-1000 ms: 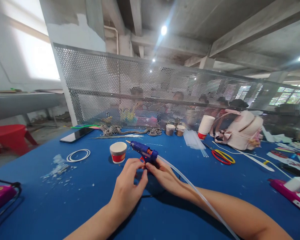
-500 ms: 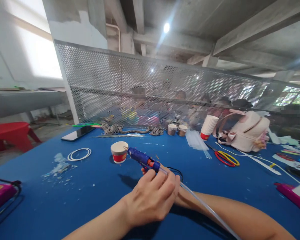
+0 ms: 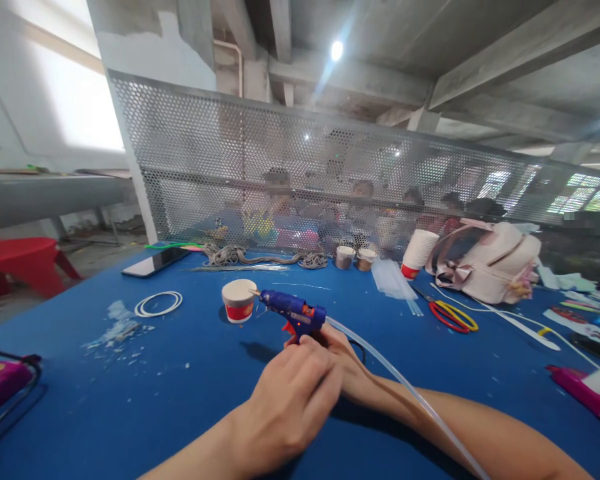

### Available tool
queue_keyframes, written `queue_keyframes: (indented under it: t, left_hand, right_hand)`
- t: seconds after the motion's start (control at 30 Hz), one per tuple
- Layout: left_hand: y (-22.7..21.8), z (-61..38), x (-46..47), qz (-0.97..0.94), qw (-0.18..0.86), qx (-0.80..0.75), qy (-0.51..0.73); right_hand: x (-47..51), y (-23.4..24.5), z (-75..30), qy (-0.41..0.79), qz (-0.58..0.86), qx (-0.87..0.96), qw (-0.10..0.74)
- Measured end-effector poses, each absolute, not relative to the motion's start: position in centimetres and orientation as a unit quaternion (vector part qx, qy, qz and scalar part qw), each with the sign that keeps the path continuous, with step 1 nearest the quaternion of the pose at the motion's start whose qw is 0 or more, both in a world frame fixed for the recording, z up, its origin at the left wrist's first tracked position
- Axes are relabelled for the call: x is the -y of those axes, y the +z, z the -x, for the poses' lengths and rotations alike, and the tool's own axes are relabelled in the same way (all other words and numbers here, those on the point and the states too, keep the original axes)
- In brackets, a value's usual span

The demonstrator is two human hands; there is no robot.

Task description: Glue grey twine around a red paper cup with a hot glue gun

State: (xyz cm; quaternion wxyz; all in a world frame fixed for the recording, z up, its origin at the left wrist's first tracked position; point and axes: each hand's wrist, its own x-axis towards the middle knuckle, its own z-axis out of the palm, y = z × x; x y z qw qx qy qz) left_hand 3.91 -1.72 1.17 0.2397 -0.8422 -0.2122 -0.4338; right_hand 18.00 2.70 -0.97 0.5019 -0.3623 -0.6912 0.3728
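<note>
My right hand [image 3: 343,357] is wrapped round the handle of a blue glue gun [image 3: 293,310] held just above the blue table [image 3: 130,400]. The nozzle points left at a small red-and-white paper cup [image 3: 239,300]. A long clear glue stick [image 3: 405,393] runs out of the gun's back over my right forearm. My left hand [image 3: 293,400] is curled, its fingers pressed against the right hand below the gun; whether it holds anything is hidden.
White rings [image 3: 159,303] and scraps lie at left, a phone [image 3: 153,262] and grey cords [image 3: 230,255] at the back. Stacked cups [image 3: 417,253], a pink bag [image 3: 490,260], scissors [image 3: 447,313] and pink tools [image 3: 587,393] sit at right. People sit behind a mesh screen [image 3: 280,167].
My left hand has moved from beside the gun's handle over onto my right hand. The glue gun rose slightly and its nozzle came close to the paper cup.
</note>
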Motion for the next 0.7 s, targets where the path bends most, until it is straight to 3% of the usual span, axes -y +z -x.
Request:
queue_keyframes:
  t: [0.1,0.2,0.37,0.53,0.7]
  left_hand:
    - [0.4,-3.4,1.6,0.794,0.103,0.319,-0.508]
    - [-0.1,-3.3,1.1,0.714,-0.099,0.449,-0.528]
    - [-0.4,-4.1,0.2,0.602,-0.351,0.483,-0.530]
    - [0.0,-4.4,0.0,0.544,-0.429,0.477,-0.541]
    - [0.3,-3.8,-0.2,0.508,-0.402,0.500,-0.574]
  right_hand:
    - [-3.7,-0.5,-17.6,0.449,0.297,0.702,0.466]
    - [-3.9,-0.6,-17.4,0.478,0.286,0.676,0.483]
    - [-3.5,-0.5,-17.1,0.497,0.280,0.666,0.480]
    - [-3.3,-0.1,-17.1,0.520,0.257,0.662,0.475]
    - [-3.6,0.0,-18.0,0.457,0.292,0.602,0.586]
